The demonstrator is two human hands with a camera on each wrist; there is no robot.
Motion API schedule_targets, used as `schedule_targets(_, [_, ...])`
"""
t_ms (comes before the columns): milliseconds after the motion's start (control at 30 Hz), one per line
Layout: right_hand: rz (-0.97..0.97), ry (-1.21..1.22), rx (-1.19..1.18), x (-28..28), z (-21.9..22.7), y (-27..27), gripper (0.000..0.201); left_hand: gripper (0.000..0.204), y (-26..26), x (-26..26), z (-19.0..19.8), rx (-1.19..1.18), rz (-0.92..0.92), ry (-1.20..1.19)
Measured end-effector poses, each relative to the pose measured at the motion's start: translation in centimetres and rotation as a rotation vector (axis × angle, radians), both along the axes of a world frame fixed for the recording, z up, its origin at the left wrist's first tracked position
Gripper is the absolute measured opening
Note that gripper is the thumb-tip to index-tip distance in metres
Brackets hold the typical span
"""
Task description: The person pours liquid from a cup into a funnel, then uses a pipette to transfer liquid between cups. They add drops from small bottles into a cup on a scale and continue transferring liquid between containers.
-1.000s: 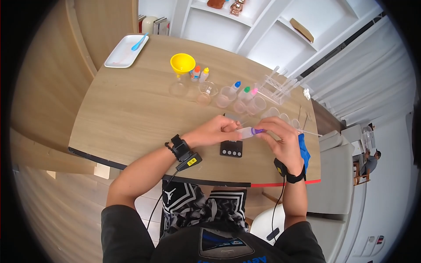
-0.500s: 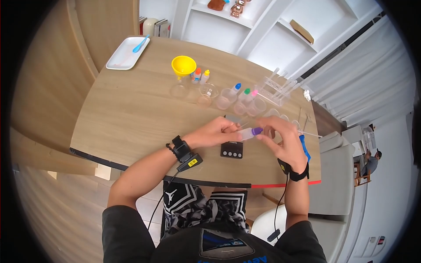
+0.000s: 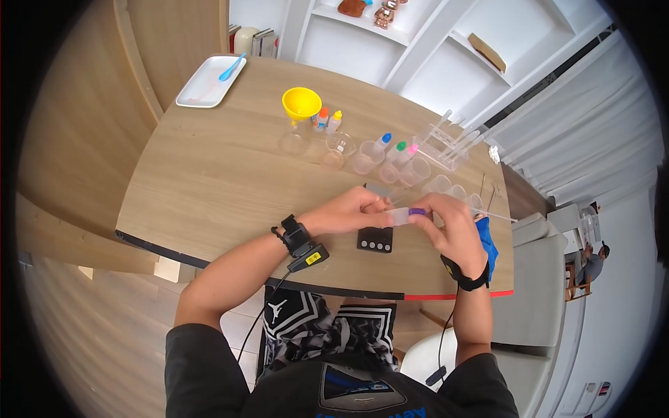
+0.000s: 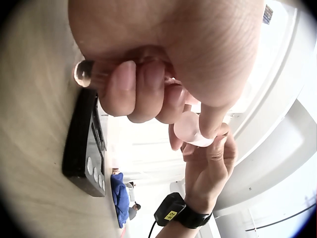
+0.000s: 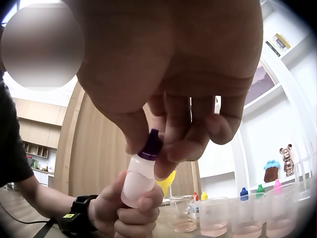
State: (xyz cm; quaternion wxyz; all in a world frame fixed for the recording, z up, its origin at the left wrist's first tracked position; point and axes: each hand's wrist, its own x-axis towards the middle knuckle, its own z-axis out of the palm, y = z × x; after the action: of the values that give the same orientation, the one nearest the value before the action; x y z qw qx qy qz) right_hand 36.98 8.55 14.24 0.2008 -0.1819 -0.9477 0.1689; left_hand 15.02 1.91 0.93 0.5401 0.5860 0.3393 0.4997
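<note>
A small translucent dropper bottle (image 3: 399,217) with a purple cap (image 5: 150,147) is held above the table. My left hand (image 3: 354,212) grips the bottle's body between thumb and forefinger. Its other fingers curl round a clear tube, whose rounded end (image 4: 83,73) sticks out in the left wrist view. My right hand (image 3: 454,224) pinches the purple cap between thumb and fingers. In the right wrist view the bottle stands slightly tilted, cap up, with clear liquid inside. Beneath the hands lies a black digital scale (image 3: 374,242), partly hidden by the left hand.
Behind the hands stand clear plastic cups (image 3: 365,161) and dropper bottles with coloured caps. Farther back are a yellow funnel (image 3: 302,103), a test tube rack (image 3: 446,148) and a white tray (image 3: 191,97) with a blue spoon. A blue cloth (image 3: 487,244) lies at the right.
Half a second ago the right fingers were spread more loosely round the purple cap; now they close on it. The left hand keeps hold of the bottle. The head view has shifted slightly.
</note>
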Motion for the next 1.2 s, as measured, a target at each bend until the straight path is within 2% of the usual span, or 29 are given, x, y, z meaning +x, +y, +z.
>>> schedule_targets(100, [-0.069,-0.176,0.077,0.7,0.0,0.6,0.016,0.042,0.0,0.2,0.1,0.020,-0.007,0.034])
schedule_targets(200, [-0.107,-0.058,-0.090,0.6,-0.3,0.5,0.020,0.043,-0.1,-0.1,0.3,0.008,-0.024,0.021])
schedule_targets(300, [-0.049,0.038,-0.150,0.1,0.4,-0.5,0.018,0.044,0.0,0.1,0.1,0.022,0.009,-0.047])
schedule_targets(567, [-0.066,0.096,-0.089,-0.2,-0.7,-0.1,0.015,0.037,0.2,0.2,-0.2,0.016,0.061,-0.015])
schedule_targets(700, [-0.119,0.132,0.005,-0.6,1.4,1.6,0.016,0.043,-1.0,0.2,2.0,-0.118,0.012,-0.171])
schedule_targets(833, [-0.185,0.340,0.121,-3.3,4.3,6.1,0.016,0.052,-0.8,-0.4,1.9,-0.084,-0.043,-0.168])
schedule_targets(900, [-0.149,0.293,0.178,-6.3,5.3,7.8,0.016,0.057,-0.1,-0.5,1.3,-0.021,-0.051,-0.157])
schedule_targets(967, [-0.067,0.161,0.221,-9.0,4.4,9.8,0.016,0.060,-0.2,-0.7,1.2,-0.038,-0.065,-0.161])
schedule_targets(1100, [0.034,-0.226,0.221,-12.2,-0.5,13.6,0.017,0.063,-0.3,-0.9,1.0,-0.032,-0.081,-0.162])
schedule_targets(1200, [0.033,-0.322,0.308,-12.7,-2.5,14.4,0.019,0.063,-0.4,-0.8,1.6,-0.062,-0.090,-0.191])
